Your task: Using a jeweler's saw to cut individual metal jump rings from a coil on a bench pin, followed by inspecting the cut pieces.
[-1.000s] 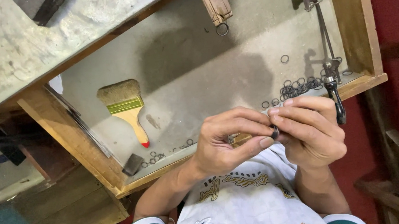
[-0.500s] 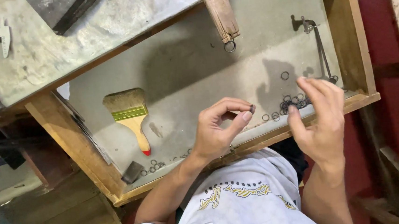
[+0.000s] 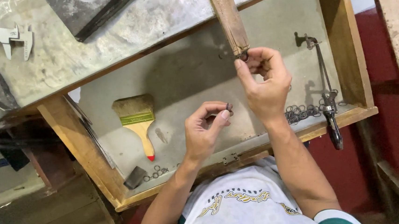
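My left hand [image 3: 206, 131] hovers over the open wooden drawer [image 3: 356, 115], thumb and forefinger pinched on a small dark metal ring [image 3: 228, 106]. My right hand [image 3: 265, 85] reaches up to the tip of the wooden bench peg [image 3: 228, 16], its fingertips at a metal ring [image 3: 244, 56] that sits at the peg's end. A heap of several small metal rings [image 3: 300, 113] lies in the drawer just right of my right wrist.
A paintbrush [image 3: 137, 121] with a wooden handle lies in the drawer's left half, with loose rings [image 3: 157, 172] and a dark block [image 3: 135, 177] near the front corner. A jeweller's saw frame [image 3: 325, 89] rests at the drawer's right. A caliper [image 3: 4, 36] lies on the benchtop.
My hands have parted. The right hand has moved up from the ring heap to the peg's tip, while the left hand stays low with its small ring.
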